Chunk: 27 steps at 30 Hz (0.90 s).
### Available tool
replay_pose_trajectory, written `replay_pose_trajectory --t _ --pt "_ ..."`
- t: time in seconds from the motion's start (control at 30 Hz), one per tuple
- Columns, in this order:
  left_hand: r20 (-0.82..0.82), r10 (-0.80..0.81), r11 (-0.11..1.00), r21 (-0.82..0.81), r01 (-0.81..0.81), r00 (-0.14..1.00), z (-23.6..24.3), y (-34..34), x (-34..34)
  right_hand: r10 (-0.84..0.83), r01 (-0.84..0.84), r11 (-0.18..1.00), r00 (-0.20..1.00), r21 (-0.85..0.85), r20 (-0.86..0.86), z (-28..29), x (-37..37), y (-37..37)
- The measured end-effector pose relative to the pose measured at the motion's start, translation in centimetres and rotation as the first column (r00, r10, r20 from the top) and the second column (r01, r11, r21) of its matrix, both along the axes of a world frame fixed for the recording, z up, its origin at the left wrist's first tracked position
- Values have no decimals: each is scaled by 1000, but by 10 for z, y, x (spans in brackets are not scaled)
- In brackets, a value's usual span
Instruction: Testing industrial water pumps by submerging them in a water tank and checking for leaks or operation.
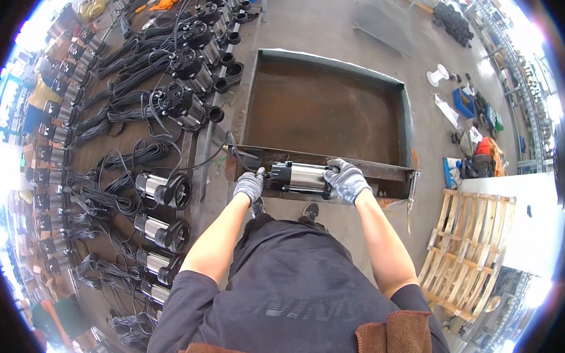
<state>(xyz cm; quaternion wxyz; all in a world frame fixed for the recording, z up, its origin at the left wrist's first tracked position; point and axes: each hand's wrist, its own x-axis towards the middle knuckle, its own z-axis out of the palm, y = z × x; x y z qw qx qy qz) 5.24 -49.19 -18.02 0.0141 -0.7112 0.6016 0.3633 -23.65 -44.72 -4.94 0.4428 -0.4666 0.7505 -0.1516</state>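
Note:
A submersible pump [304, 177] with a bright steel body and black ends lies on its side in front of me, over the near edge of a metal water tank [331, 61]. My left hand [250, 185], in a grey patterned glove, is closed at the pump's left black end, where its cable comes out. At the right end, my right hand [347, 180] in a matching glove wraps round the other black end. From the left side a black cable [202, 164] runs across to the pump. Brown water stands in the tank. Both palms are hidden.
At left, a bench holds rows of similar pumps [153, 227], some upright, with coiled black cables [109, 204]. A wooden pallet [468, 251] stands at right. Beyond it are a blue crate [463, 103] and a white spool [437, 75] on the floor. Another person [57, 321] is at lower left.

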Motion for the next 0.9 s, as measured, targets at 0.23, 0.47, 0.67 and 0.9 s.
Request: replay_pose_trajectory --t 0.23,0.47,0.67,0.9 --pt "-275 -82 996 -39 75 958 45 11 -4 20 -29 999 978 -41 -208 9 -4 13" --pt "-401 -38 955 -286 -86 915 52 43 -23 -297 246 923 944 -296 -142 -18 -77 80" --pt "-424 -21 960 -263 -101 906 79 46 -45 -551 638 760 528 -126 -647 -66 -205 163" --pt "-332 -20 969 -240 -64 943 74 40 -39 -424 547 837 631 -15 -650 -87 -227 142"
